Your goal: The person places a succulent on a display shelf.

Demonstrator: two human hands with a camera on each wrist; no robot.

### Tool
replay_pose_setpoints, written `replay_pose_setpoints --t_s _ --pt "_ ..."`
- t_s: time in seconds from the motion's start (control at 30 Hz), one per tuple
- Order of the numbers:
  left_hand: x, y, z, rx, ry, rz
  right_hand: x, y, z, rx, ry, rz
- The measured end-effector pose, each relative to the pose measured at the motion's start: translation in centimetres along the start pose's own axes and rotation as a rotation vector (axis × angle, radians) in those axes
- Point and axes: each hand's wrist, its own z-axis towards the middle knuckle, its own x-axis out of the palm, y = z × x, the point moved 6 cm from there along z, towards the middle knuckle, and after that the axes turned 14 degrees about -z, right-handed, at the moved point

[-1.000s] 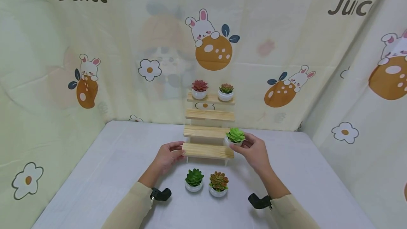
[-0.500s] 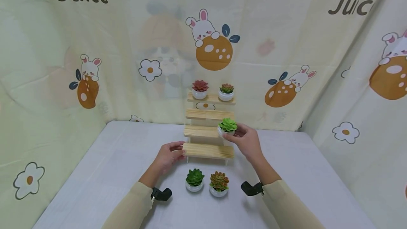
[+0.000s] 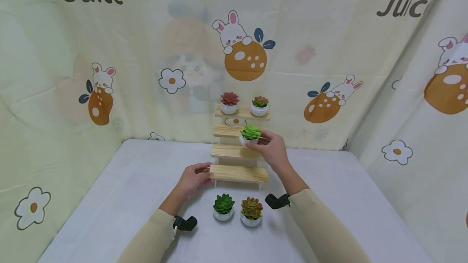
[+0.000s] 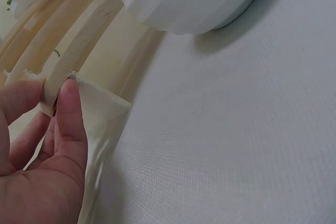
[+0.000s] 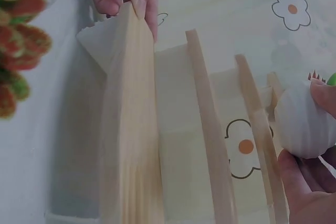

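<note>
The bright green succulent (image 3: 250,132) and the right grip (image 3: 272,147) have shifted leftward and up across the wooden stand (image 3: 230,150). That grip pinches the plant's white pot (image 5: 303,121) at its left; the left grip (image 3: 193,180) pinches the stand's bottom step (image 3: 239,172), below the right grip.

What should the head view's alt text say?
A right hand holds a lime-green potted succulent by a four-tier wooden stand; the left hand grips its lowest shelf. A red succulent and a red-tipped green succulent sit on the top shelf; a dark-green succulent and a mottled succulent stand on the table.
</note>
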Motion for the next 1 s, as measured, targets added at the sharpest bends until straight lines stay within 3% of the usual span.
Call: replay_pose_setpoints --t_s 0.57,1.0 --pt "-0.1 0.0 0.0 -0.003 0.009 0.005 2.4 2.2 3.4 -0.078 0.02 -0.01" --pt "0.0 0.0 0.1 0.011 0.036 -0.011 4.2 2.7 5.2 -0.081 0.023 -0.057"
